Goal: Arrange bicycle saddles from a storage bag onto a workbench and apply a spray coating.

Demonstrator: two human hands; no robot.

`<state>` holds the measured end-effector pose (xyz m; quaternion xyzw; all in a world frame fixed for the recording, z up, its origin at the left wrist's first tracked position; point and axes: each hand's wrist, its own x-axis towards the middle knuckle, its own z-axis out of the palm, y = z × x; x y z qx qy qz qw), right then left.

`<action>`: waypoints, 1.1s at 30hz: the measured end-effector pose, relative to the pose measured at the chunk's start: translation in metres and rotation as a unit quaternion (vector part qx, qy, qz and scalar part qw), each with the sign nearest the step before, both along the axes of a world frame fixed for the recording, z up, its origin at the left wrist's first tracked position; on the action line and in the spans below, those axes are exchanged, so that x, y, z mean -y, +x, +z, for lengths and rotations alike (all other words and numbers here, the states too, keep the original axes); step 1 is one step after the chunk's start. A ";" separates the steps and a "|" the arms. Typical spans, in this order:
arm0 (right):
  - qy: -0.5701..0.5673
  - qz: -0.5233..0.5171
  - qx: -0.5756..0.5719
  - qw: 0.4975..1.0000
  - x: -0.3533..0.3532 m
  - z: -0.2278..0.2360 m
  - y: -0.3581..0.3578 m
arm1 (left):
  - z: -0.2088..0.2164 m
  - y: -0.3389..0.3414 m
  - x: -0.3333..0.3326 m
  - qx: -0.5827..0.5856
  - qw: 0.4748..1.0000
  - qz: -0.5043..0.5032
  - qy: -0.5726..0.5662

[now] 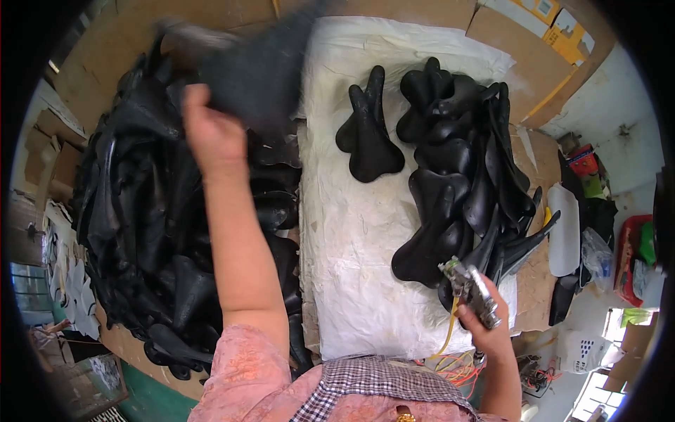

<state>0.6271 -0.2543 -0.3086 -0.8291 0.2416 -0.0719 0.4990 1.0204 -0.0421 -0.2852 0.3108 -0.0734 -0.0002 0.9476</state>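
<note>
Head view: the left hand (pixel 213 133)'s grip is curled on one motion-blurred black saddle-shaped piece (pixel 256 81), raised at upper left. The right hand (pixel 493 316)'s grip is wrapped round one metal tool (pixel 472 292) with one yellow tube (pixel 448 330). On white sheeting (pixel 358 281) lie two overlapping pieces (pixel 376 151) beside an uncountable cluster (pixel 439 158); left, another uncountable heap (pixel 140 211).

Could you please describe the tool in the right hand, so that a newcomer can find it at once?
Find the white sheet at the centre, then go toward its lower right corner. There the right hand holds the tool, at the lower end of the heap of black pieces. Unlike those smooth pieces, it is silvery metal, with a thin yellow hose running down from it.
</note>
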 end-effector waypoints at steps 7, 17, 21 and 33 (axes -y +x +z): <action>0.098 -0.030 0.193 0.976 -0.004 0.045 0.032 | -0.162 0.053 0.028 -0.082 0.962 -0.054 0.253; 0.150 0.018 0.009 0.989 0.008 0.013 0.021 | -0.304 0.055 0.150 -0.029 0.880 -0.044 0.471; 0.137 -0.001 0.028 0.990 0.016 0.015 0.038 | -0.199 0.049 0.128 0.011 0.907 -0.274 0.320; 0.133 0.000 0.098 0.986 0.019 0.018 0.066 | -0.158 0.130 0.077 -0.034 0.949 -0.226 0.218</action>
